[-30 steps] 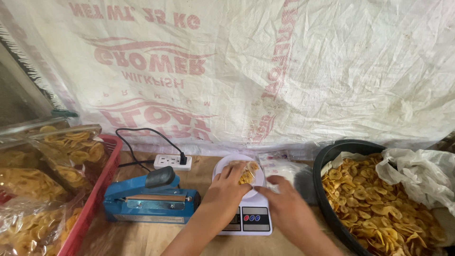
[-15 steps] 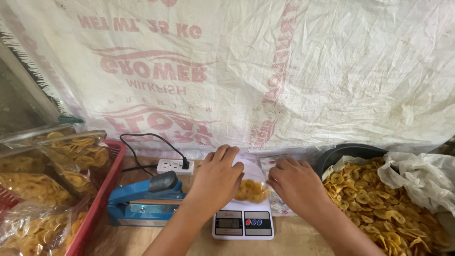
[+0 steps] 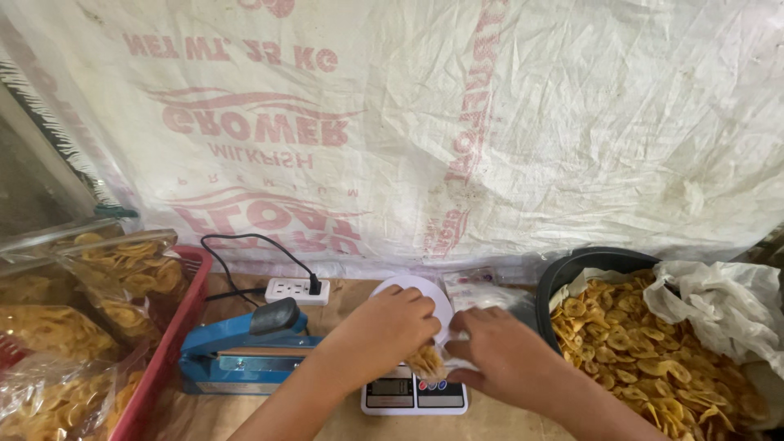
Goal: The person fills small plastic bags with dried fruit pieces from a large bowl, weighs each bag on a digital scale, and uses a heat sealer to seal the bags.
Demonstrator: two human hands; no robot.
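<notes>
My left hand [image 3: 384,329] and my right hand [image 3: 500,353] meet over a small white digital scale [image 3: 415,394] with a round white pan [image 3: 412,290]. Between the fingers of both hands is a small clear bag of yellow banana chips [image 3: 427,360], held just above the scale's front. The bag is mostly hidden by my hands.
A large black tub of banana chips [image 3: 645,351] with a white plastic liner [image 3: 723,306] stands at right. A blue heat sealer [image 3: 241,347] and a white power strip [image 3: 298,290] lie left of the scale. A red basket [image 3: 175,327] with sealed chip bags [image 3: 122,269] sits far left. A white woven sack hangs behind.
My hands have come closer together and drawn toward the scale's front, now pinching the chip bag between them. The camera view has shifted slightly.
</notes>
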